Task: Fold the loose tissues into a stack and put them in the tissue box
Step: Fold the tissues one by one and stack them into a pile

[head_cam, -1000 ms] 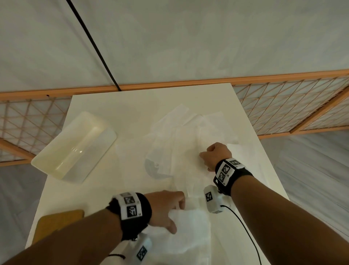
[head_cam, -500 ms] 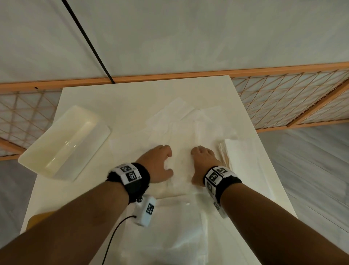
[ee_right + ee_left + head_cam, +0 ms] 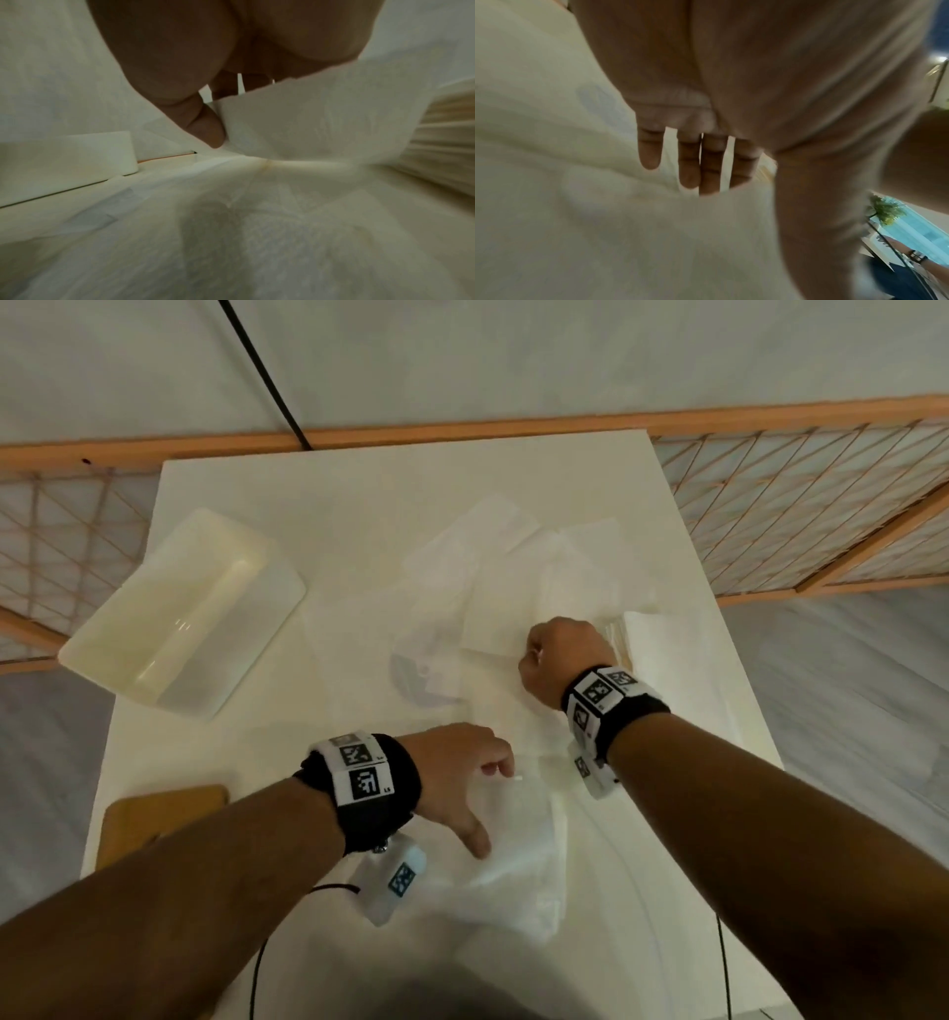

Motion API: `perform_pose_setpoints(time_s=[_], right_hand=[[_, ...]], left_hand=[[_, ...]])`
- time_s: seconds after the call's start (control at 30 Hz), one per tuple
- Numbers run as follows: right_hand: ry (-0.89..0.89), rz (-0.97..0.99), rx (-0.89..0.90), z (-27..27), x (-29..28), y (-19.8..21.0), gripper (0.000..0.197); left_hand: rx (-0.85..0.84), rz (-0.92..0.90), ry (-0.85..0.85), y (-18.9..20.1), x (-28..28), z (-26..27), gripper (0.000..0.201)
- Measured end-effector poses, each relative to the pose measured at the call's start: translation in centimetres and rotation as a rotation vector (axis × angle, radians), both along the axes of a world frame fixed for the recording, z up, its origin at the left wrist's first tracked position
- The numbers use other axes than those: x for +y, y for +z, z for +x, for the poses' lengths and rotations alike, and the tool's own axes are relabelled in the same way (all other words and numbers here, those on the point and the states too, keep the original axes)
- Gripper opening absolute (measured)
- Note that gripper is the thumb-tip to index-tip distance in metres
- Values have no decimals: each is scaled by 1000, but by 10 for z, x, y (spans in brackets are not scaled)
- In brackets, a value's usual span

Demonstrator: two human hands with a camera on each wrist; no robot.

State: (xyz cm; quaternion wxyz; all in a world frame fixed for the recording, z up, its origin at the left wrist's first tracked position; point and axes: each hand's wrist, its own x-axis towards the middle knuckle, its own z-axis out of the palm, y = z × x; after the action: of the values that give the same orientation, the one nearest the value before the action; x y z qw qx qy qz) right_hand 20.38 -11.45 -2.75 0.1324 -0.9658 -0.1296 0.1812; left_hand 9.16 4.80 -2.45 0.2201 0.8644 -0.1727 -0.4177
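1. Right hand (image 3: 565, 660): thumb and fingers pinch the raised edge of one tissue sheet (image 3: 295, 125); the folded stack (image 3: 662, 639) lies just beyond the knuckles, on the outer side of this grip.
2. Left hand (image 3: 462, 778): fingers (image 3: 693, 162) straight and slightly spread, holding nothing, palm down over the loose tissues (image 3: 513, 839) nearer the body.
3. Risk: the thin sheet would probably tear or crease if pulled while overlapping tissues weigh it down; lifting it may also drag neighbours askew, or brush the stack out of line.
4. Tissue box (image 3: 185, 613): an open cream tray well to the left of both hands, apparently holding nothing; no tissue has reached it yet.
5. Table (image 3: 334, 505): carries everything listed.
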Motion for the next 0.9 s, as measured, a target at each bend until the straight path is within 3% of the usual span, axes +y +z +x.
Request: perform_pose_setpoints(time_s=[0.23, 0.37, 0.47, 0.53, 0.7, 0.83, 0.9], right_hand=[[-34, 15, 33, -4, 2, 0, 16], [-68, 44, 55, -5, 2, 1, 14], [-81, 32, 79, -5, 1, 2, 14], [-88, 32, 87, -5, 1, 2, 13], [-87, 33, 95, -5, 1, 4, 12], [-100, 68, 76, -4, 0, 6, 12], [-95, 68, 79, -4, 0, 6, 13]], left_hand=[[12, -44, 45, 0, 7, -9, 26], [217, -318, 300, 12, 37, -2, 31], [136, -10, 127, -4, 41, -6, 31], [98, 89, 141, -13, 42, -7, 32], [93, -41, 208, -6, 40, -4, 19], [330, -479, 347, 17, 29, -6, 23], [284, -425, 273, 17, 23, -6, 20]])
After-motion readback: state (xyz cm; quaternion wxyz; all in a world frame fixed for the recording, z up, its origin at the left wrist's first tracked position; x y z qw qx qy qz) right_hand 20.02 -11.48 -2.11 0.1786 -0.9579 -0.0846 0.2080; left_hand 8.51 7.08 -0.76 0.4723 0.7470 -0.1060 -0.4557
